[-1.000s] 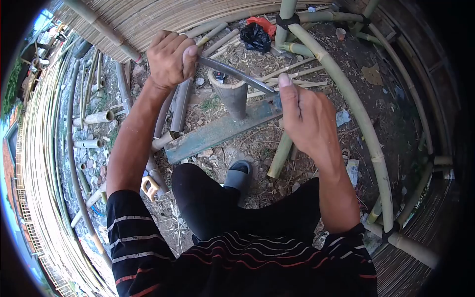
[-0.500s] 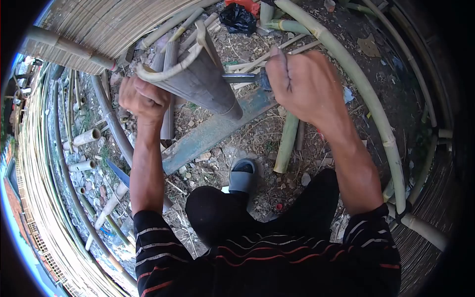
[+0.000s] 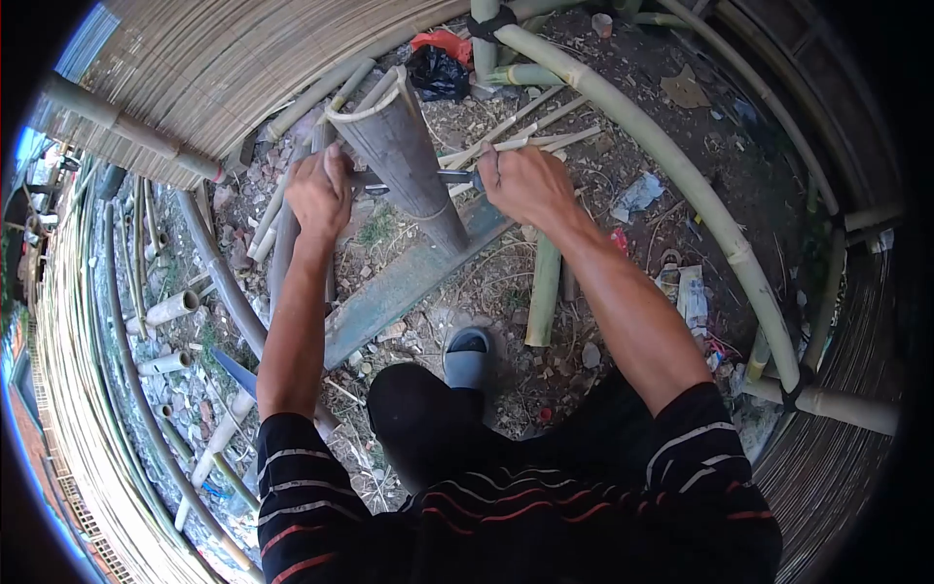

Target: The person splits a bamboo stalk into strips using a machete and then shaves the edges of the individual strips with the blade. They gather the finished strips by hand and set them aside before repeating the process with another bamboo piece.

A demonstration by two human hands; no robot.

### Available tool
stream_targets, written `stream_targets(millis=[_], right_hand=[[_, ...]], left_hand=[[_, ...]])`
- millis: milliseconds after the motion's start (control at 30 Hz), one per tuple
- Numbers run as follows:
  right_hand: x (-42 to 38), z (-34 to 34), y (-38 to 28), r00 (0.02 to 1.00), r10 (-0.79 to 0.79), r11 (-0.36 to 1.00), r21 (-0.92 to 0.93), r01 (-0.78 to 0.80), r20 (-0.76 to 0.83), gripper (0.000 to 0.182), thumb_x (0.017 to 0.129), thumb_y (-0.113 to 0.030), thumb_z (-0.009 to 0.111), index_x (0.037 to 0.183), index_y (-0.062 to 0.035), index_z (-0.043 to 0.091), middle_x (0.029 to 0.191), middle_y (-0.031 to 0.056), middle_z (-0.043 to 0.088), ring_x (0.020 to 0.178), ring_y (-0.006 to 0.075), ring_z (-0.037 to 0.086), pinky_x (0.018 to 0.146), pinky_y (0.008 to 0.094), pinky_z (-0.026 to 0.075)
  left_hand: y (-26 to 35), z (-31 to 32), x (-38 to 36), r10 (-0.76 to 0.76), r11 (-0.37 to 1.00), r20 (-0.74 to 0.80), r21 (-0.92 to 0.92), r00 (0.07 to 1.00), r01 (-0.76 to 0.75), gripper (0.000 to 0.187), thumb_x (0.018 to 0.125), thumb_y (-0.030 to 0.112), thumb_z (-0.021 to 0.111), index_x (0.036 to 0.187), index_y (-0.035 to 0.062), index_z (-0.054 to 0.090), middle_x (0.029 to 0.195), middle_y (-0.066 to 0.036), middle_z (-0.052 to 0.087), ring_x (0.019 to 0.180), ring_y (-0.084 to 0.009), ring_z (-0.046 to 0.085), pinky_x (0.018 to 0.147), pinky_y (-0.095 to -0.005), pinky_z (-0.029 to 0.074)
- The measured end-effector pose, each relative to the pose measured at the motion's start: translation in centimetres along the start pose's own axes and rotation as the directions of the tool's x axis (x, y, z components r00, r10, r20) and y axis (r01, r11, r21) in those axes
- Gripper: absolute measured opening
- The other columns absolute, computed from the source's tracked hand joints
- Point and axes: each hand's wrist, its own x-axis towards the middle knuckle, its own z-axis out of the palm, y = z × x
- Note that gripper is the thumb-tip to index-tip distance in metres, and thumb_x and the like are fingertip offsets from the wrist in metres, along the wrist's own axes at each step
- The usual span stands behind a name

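Observation:
A wide grey-brown bamboo piece (image 3: 397, 146) stands tilted on a greenish plank (image 3: 389, 287), its hollow upper end toward the top of the view. Crossing the bamboo is a knife (image 3: 455, 177), whose steel shows to the right of it and a darker part to the left. The middle of the knife is hidden by the bamboo. My right hand (image 3: 528, 190) is closed around the handle at the right end. On the other side, my left hand (image 3: 319, 193) is closed at the knife's left end, close beside the bamboo.
A long green bamboo pole (image 3: 671, 161) curves along the right. A short bamboo length (image 3: 544, 297) lies near my sandalled foot (image 3: 469, 358). At the left rests a saw-like blue blade (image 3: 233, 372) by cut bamboo tubes (image 3: 170, 310). Thin strips (image 3: 525, 131) and chips litter the ground.
My right hand has moved left and slightly down, closer to the bamboo. My left hand has shifted right, and the bamboo's upper end now leans farther right and sits lower.

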Motion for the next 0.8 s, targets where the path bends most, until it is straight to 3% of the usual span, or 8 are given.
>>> stream_targets(millis=[33,100,200,267,367,600,667,800], right_hand=[[-0.2,-0.3,-0.3,1.000,0.007,1.000,0.008,-0.007,-0.030,0.060,0.101,-0.040,0.044,0.068,0.0012,0.072,0.061,0.0250,0.065,0.058,0.0465,0.065,0.064,0.0532,0.056],[-0.8,-0.5,-1.2,0.998,0.046,0.997,0.056,-0.047,0.030,0.069,0.101,-0.051,0.043,0.066,0.0016,0.070,0.062,0.0249,0.065,0.058,0.0446,0.066,0.064,0.0519,0.056],[-1.1,-0.2,-2.0,0.962,0.011,0.986,0.156,-0.055,0.272,0.077,0.097,-0.066,0.047,0.063,0.0009,0.067,0.061,0.0207,0.065,0.057,0.0364,0.067,0.061,0.0470,0.056],[-1.5,-0.9,-1.2,0.909,-0.035,0.976,0.208,-0.058,0.416,0.077,0.095,-0.070,0.053,0.063,-0.0003,0.064,0.059,0.0166,0.064,0.055,0.0300,0.067,0.059,0.0434,0.056],[-3.6,-1.3,0.0,0.672,-0.252,0.533,0.680,-0.504,0.696,0.045,0.087,-0.042,0.081,0.073,-0.0067,0.057,0.057,0.0010,0.054,0.048,0.0128,0.057,0.048,0.0311,0.049],[-7.2,4.7,-8.7,0.860,0.209,0.353,0.784,-0.511,0.466,0.037,0.092,-0.029,0.074,0.072,-0.0036,0.056,0.057,0.0037,0.056,0.044,0.0159,0.057,0.043,0.0347,0.045],[-6.4,5.2,-11.8,0.793,0.458,0.079,0.870,-0.487,0.402,0.030,0.096,-0.022,0.070,0.077,-0.0047,0.054,0.056,0.0012,0.053,0.041,0.0130,0.053,0.040,0.0326,0.043],[-7.7,4.8,-7.1,0.828,0.298,0.129,0.840,-0.527,0.474,0.027,0.093,-0.024,0.071,0.082,-0.0016,0.060,0.058,0.0082,0.059,0.045,0.0200,0.058,0.046,0.0366,0.049]], left_hand=[[2.7,-2.8,2.2,-0.257,0.929,-0.053,-0.291,0.965,0.231,0.062,0.108,0.049,0.034,0.094,0.0004,0.070,0.088,-0.018,0.068,0.091,-0.0365,0.066,0.089,-0.0451,0.047],[3.8,-5.9,5.4,-0.123,0.888,-0.256,-0.460,0.959,-0.009,0.076,0.107,0.058,0.020,0.122,-0.0024,0.063,0.119,-0.024,0.064,0.115,-0.0378,0.061,0.105,-0.0465,0.042],[6.6,-7.7,8.7,0.250,0.861,-0.203,-0.400,0.947,-0.313,0.068,0.109,0.048,0.027,0.087,-0.0027,0.066,0.089,-0.021,0.066,0.090,-0.0353,0.067,0.081,-0.0418,0.051],[7.5,-5.5,7.9,0.151,0.906,-0.308,-0.338,0.939,-0.256,0.047,0.107,0.021,0.043,0.068,0.0011,0.058,0.064,-0.014,0.058,0.057,-0.0313,0.057,0.054,-0.0397,0.043],[8.6,-4.6,8.3,0.083,0.926,-0.390,-0.310,0.917,-0.216,0.045,0.104,0.014,0.046,0.062,0.0018,0.055,0.056,-0.013,0.053,0.048,-0.0322,0.051,0.049,-0.0413,0.039],[12.6,-2.4,10.4,-0.053,0.978,-0.437,-0.204,0.898,-0.042,0.044,0.097,0.005,0.052,0.053,0.0028,0.055,0.050,-0.014,0.055,0.044,-0.0314,0.054,0.045,-0.0425,0.039],[13.7,-1.7,11.0,0.017,0.998,-0.502,-0.044,0.864,-0.045,0.044,0.097,0.005,0.052,0.053,0.0029,0.055,0.050,-0.014,0.055,0.044,-0.0315,0.055,0.045,-0.0424,0.039],[10.8,-2.0,10.6,-0.056,0.931,-0.327,-0.358,0.943,-0.068,0.045,0.101,0.010,0.051,0.057,0.0014,0.054,0.052,-0.014,0.053,0.042,-0.0312,0.049,0.044,-0.0427,0.034]])
